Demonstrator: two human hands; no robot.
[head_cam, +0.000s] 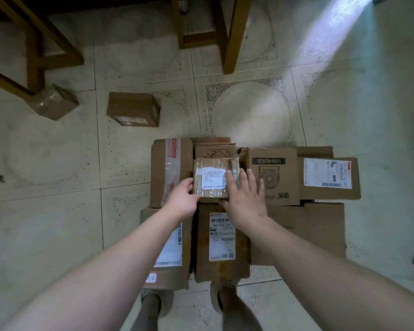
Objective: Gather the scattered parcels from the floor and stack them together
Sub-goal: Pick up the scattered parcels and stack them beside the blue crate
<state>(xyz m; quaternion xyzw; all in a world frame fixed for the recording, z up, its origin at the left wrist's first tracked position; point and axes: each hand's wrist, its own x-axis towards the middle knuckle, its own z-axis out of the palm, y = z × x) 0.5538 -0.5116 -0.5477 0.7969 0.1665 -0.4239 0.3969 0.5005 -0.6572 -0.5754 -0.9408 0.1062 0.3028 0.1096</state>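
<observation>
A small taped parcel (212,175) with a white label sits on top of a cluster of cardboard parcels (273,177) on the floor in front of me. My left hand (181,199) grips its left edge. My right hand (245,199) lies flat with fingers spread on its right side and front corner. Two parcels lie apart on the floor further off: a brown box (133,109) at centre left and a tape-wrapped box (54,102) near a wooden leg at far left.
Wooden furniture legs (234,34) stand at the top centre and another frame (34,58) at top left. A tall box (170,173) and a labelled box (329,177) flank the cluster. My feet (221,297) stand just behind it. Tiled floor surrounds everything.
</observation>
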